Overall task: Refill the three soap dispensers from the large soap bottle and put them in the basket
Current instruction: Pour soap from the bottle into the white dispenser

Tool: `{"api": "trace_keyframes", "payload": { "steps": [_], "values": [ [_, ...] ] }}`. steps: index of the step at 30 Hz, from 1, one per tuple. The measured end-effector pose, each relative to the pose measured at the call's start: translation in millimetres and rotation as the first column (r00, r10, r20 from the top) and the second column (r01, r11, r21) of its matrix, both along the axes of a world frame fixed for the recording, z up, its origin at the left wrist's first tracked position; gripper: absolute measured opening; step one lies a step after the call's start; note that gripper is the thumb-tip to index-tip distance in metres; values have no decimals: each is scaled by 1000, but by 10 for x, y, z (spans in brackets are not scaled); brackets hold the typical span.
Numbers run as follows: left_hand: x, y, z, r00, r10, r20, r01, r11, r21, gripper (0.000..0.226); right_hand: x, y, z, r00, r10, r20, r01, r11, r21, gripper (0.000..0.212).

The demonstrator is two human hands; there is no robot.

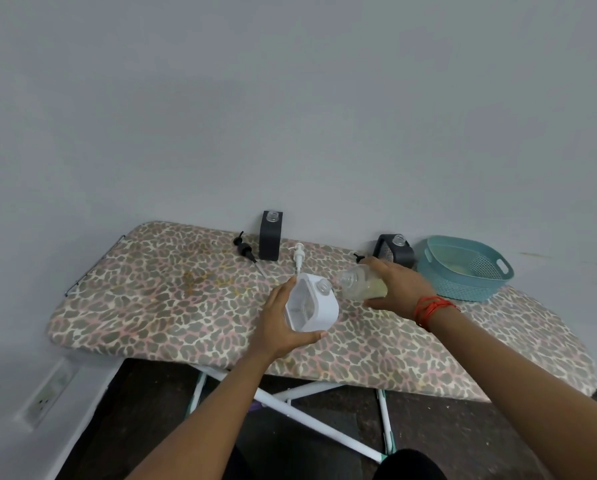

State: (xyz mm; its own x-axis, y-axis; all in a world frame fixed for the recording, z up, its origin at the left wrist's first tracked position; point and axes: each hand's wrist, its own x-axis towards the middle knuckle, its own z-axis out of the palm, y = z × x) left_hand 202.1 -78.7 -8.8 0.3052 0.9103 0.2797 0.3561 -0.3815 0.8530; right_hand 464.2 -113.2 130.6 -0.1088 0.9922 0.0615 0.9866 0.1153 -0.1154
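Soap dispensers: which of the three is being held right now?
The white dispenser, gripped by the left hand. The dark grey dispenser mid-board and the dark grey dispenser by the basket stand at the back, unheld.

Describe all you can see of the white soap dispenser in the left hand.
The white soap dispenser is blocky with rounded corners, seemingly plastic, with a see-through window on one face and a clear threaded neck on top. Its pump is off, so the neck is open. It leans, neck toward the mouth of the large soap bottle, which is close but apart. The left hand grips it, thumb under its lower edge. It is over the ironing board; whether it rests there cannot be told.
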Motion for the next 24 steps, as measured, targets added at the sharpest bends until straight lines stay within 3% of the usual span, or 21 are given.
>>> {"api": "trace_keyframes", "payload": {
  "steps": [6, 24],
  "values": [
    [-3, -7, 4, 1000, 1, -8, -1, 1000, -6, 122, -84, 75, -18, 992, 31, 125, -33, 999, 14, 77],
    [-1, -26, 30, 1000, -2, 0, 2, 1000, 5, 119, -155, 117, -30, 974, 56, 220, -73, 995, 73, 73]
  ]
}}
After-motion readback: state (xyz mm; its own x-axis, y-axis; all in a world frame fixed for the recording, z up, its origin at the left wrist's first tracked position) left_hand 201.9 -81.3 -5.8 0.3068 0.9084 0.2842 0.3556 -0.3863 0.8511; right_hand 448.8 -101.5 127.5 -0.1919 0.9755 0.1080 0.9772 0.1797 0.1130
